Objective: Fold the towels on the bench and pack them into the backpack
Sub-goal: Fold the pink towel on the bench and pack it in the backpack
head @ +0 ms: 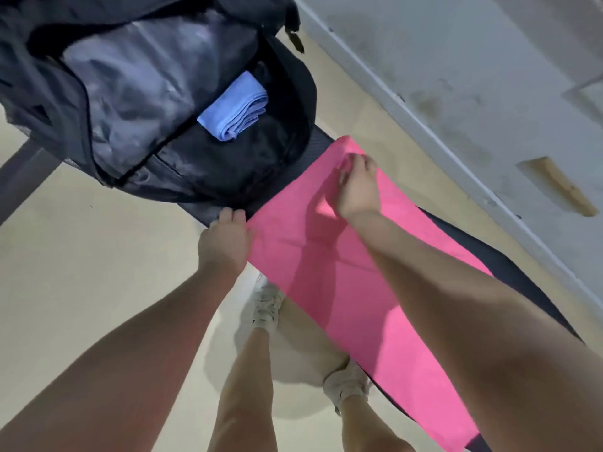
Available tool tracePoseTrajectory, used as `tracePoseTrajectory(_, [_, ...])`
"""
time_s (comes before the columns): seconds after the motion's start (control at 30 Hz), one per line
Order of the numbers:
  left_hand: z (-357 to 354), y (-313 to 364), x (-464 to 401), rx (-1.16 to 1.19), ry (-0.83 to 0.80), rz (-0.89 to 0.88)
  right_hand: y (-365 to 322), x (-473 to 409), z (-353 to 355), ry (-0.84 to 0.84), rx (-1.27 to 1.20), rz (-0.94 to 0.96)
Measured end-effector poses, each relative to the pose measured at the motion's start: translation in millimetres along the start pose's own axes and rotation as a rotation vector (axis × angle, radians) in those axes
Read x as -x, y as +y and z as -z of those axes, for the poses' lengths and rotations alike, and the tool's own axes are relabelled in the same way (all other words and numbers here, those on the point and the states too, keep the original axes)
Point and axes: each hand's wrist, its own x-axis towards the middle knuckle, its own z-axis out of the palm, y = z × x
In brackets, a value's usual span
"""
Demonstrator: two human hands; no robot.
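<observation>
The open backpack [156, 102] sits at the tabletop's [509, 272] far end, one folded blue towel [233, 107] already inside. The pink towel [359, 288] still lies flat along the tabletop; left hand [225, 241] and right hand [357, 187] pinch its far corners with curled fingers.

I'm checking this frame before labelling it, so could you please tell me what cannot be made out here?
Head view, the only one:
- Right hand's grip on the bright pink towel: fingers blurred.
- Left hand's fingertips: curled over the black bench edge.
- Open black fabric backpack: top cut off; interior beneath the folded light blue towel dark.
</observation>
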Motion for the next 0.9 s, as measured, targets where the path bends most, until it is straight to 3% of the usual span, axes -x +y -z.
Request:
tracePoseTrajectory(0.3, [-15.7,1.4,-14.4,0.022,0.056,-0.036,-10.0,-52.7,3.5,0.081,0.042,-0.194])
tracePoseTrajectory(0.4, [-18.1,5.3,-12.8,0.043,0.052,0.011,-3.7,-54.7,11.1,0.082,0.141,-0.184])
tracePoseTrajectory(0.6, [-15.9,10.2,-12.3,0.025,0.005,0.035,0.9,-42.5,28.5,0.161,0.054,-0.159])
tracePoseTrajectory(0.73, [-2.4,2.3,3.8,0.341,-0.003,-0.133,4.5,-30.9,44.5,0.137,-0.118,-0.195])
tracePoseTrajectory(0.83, [12.2,-0.4,21.2,0.519,0.001,-0.163,-1.9,-21.4,59.2,0.015,-0.396,-0.217])
tracePoseTrajectory(0.9, [22.7,1.8,31.9,0.564,0.042,-0.149,-6.4,-16.0,78.7,0.028,-0.633,-0.280])
